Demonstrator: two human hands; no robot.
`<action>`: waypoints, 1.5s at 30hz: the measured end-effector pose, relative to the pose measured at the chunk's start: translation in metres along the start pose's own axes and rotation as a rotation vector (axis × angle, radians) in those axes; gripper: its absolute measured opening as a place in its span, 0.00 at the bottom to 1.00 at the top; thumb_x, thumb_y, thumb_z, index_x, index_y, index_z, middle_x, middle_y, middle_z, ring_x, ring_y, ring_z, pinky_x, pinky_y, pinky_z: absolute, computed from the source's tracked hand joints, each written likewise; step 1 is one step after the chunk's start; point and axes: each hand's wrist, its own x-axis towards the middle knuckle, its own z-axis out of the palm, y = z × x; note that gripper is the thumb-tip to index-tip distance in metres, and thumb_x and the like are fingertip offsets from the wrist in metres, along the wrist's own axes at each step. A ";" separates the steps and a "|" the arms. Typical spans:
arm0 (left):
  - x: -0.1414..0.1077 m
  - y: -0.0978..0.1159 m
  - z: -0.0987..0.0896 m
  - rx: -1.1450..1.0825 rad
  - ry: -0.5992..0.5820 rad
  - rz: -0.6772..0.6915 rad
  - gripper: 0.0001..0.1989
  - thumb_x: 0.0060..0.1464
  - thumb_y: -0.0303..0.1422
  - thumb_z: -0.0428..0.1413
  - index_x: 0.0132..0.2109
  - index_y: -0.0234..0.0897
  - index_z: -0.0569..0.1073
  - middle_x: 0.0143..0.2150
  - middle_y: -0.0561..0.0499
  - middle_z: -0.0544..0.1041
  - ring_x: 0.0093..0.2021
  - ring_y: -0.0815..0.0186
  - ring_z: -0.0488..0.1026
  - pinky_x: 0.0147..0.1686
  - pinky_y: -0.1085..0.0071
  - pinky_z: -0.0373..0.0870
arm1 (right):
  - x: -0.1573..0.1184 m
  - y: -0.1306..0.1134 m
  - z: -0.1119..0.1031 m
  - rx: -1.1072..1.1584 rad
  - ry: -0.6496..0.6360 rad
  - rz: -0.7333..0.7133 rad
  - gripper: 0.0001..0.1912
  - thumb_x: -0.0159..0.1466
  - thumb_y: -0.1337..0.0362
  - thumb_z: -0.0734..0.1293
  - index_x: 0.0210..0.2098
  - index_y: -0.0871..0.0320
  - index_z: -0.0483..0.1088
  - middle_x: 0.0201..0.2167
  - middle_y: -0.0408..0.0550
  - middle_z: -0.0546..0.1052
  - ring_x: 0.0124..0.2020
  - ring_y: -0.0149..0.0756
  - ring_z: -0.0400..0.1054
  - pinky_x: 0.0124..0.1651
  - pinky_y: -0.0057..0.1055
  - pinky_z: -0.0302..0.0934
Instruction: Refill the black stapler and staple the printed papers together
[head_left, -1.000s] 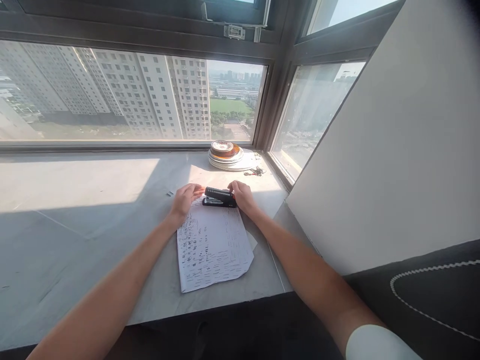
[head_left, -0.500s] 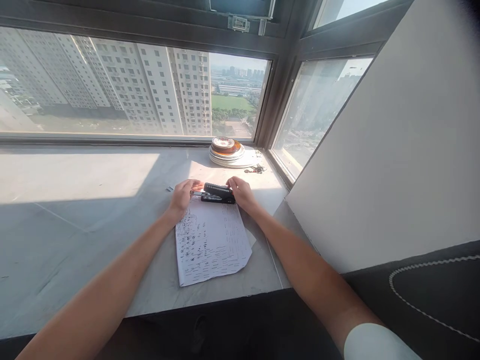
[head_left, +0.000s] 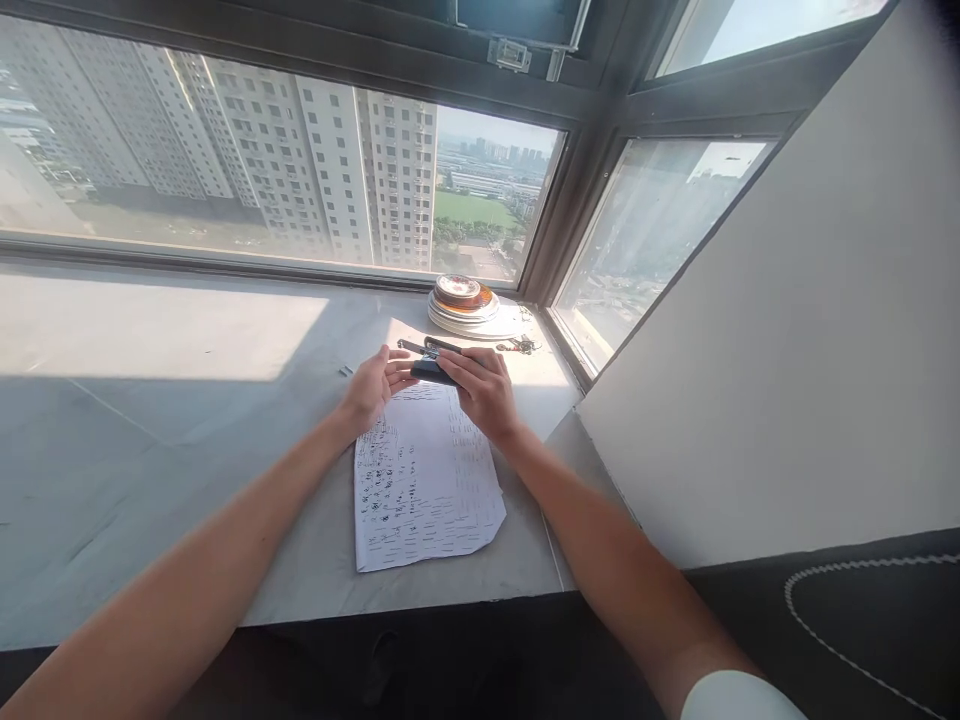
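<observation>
A black stapler (head_left: pixel 433 372) is tilted above the top of a handwritten sheet of paper (head_left: pixel 431 490), its metal inner rail sticking out to the left. My right hand (head_left: pixel 484 388) is closed around its right part, fingers across the top. My left hand (head_left: pixel 373 388) is open at the stapler's left end, fingers stretched toward it; whether the fingertips touch the stapler I cannot tell. The paper lies flat on the marble sill (head_left: pixel 150 470), with dense black writing at its left. Two small grey pieces (head_left: pixel 345 371), perhaps staple strips, lie left of my left hand.
Stacked plates (head_left: pixel 465 308) stand by the window corner behind the stapler, with a small bunch of keys (head_left: pixel 519 345) nearby. A white wall panel (head_left: pixel 757 330) slopes up at right. The sill's front edge runs below the paper. A beaded cord (head_left: pixel 817 625) hangs at lower right.
My right hand has lifted the stapler off the paper and wrapped further over it. The rail now angles up out of it. My left fingers have spread apart. The view has shifted slightly.
</observation>
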 end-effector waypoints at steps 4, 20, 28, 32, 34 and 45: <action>0.003 -0.001 -0.003 -0.084 -0.019 -0.044 0.14 0.69 0.41 0.55 0.46 0.33 0.77 0.52 0.38 0.82 0.55 0.56 0.79 0.58 0.57 0.75 | 0.000 0.001 0.002 -0.091 -0.059 -0.083 0.27 0.71 0.76 0.63 0.63 0.45 0.73 0.61 0.41 0.78 0.60 0.46 0.65 0.62 0.47 0.62; -0.023 0.018 0.007 0.714 0.128 0.501 0.18 0.66 0.47 0.56 0.47 0.37 0.81 0.40 0.46 0.84 0.30 0.64 0.80 0.35 0.69 0.76 | 0.001 -0.005 -0.005 0.386 -0.051 0.602 0.13 0.64 0.59 0.71 0.47 0.54 0.78 0.39 0.47 0.82 0.39 0.41 0.74 0.43 0.35 0.65; -0.025 0.009 -0.001 1.073 -0.045 0.680 0.16 0.60 0.49 0.59 0.41 0.44 0.85 0.34 0.47 0.84 0.29 0.63 0.74 0.33 0.70 0.66 | 0.003 -0.011 -0.004 0.258 -0.171 0.429 0.27 0.62 0.59 0.76 0.59 0.49 0.72 0.50 0.50 0.81 0.54 0.48 0.71 0.57 0.46 0.63; -0.024 0.010 -0.001 1.067 -0.003 0.635 0.17 0.58 0.51 0.60 0.41 0.45 0.84 0.32 0.46 0.83 0.30 0.61 0.73 0.33 0.70 0.65 | 0.005 -0.014 -0.013 0.236 -0.081 0.173 0.20 0.71 0.55 0.69 0.62 0.45 0.72 0.59 0.48 0.77 0.61 0.46 0.66 0.64 0.46 0.59; -0.026 0.010 0.000 1.051 -0.008 0.630 0.16 0.57 0.50 0.62 0.39 0.44 0.84 0.29 0.47 0.81 0.29 0.61 0.72 0.33 0.70 0.64 | 0.005 -0.016 -0.014 0.299 -0.092 0.084 0.14 0.75 0.56 0.64 0.57 0.45 0.76 0.54 0.46 0.80 0.56 0.43 0.69 0.62 0.43 0.61; -0.020 0.028 -0.008 1.108 0.341 0.580 0.13 0.62 0.42 0.57 0.47 0.43 0.81 0.35 0.45 0.79 0.41 0.53 0.75 0.44 0.64 0.66 | 0.004 0.021 -0.019 0.300 0.196 0.583 0.09 0.69 0.58 0.68 0.39 0.53 0.80 0.42 0.48 0.82 0.42 0.42 0.73 0.52 0.42 0.66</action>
